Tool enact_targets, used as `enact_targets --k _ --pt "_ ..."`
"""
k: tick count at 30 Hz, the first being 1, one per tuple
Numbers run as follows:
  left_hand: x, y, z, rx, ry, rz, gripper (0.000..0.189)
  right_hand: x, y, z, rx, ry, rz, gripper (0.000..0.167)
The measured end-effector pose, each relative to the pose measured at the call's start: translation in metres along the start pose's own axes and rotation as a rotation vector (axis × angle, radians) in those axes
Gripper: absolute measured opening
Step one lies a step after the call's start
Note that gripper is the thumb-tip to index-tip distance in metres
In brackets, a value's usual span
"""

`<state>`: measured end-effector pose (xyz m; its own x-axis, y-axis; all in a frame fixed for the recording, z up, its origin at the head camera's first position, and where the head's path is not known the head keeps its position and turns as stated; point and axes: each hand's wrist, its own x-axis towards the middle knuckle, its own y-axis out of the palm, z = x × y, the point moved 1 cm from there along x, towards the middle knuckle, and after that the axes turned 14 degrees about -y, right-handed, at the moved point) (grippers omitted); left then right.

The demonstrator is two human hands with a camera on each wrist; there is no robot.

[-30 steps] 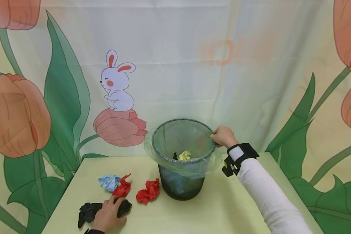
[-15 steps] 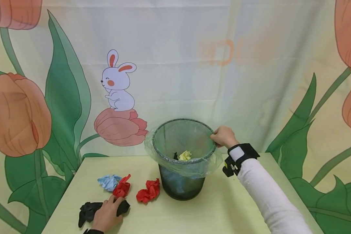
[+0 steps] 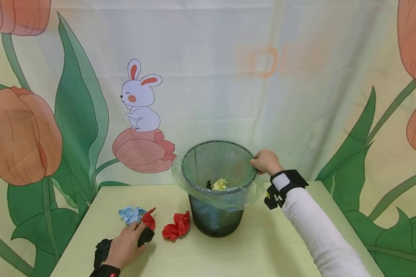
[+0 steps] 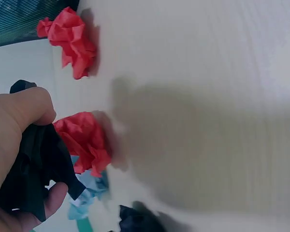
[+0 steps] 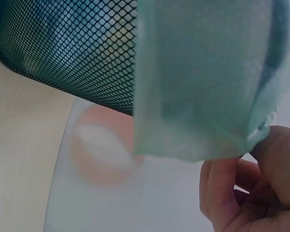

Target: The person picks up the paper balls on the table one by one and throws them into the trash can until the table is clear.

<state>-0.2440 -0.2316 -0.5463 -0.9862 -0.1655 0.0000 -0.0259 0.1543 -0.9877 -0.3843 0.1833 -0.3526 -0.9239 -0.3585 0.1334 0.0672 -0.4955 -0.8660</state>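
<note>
A left hand partly hides the black paper it grips; the head view's lower edge crops the counter and right sleeve.

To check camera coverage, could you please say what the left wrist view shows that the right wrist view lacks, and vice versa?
Only left wrist: the left hand gripping crumpled black paper; lying nearby, two crumpled red papers, a crumpled light-blue paper and another black paper.
Only right wrist: the right hand, overhanging translucent green plastic liner.
Both: the black mesh bin and pale tabletop.
</note>
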Motion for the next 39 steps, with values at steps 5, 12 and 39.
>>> enact_targets --k 5,12,39 --pt "0.002 -0.013 -0.003 -0.005 0.045 -0.045 0.056 0.000 0.000 0.000 -0.010 -0.004 0.001 0.045" --pt "0.005 -0.032 -0.007 -0.028 0.114 -0.133 0.055 0.000 -0.001 0.000 -0.014 -0.003 0.004 0.044" --pt "0.041 -0.107 -0.048 0.026 0.246 -0.263 0.054 0.000 -0.001 -0.001 -0.017 -0.011 0.002 0.045"
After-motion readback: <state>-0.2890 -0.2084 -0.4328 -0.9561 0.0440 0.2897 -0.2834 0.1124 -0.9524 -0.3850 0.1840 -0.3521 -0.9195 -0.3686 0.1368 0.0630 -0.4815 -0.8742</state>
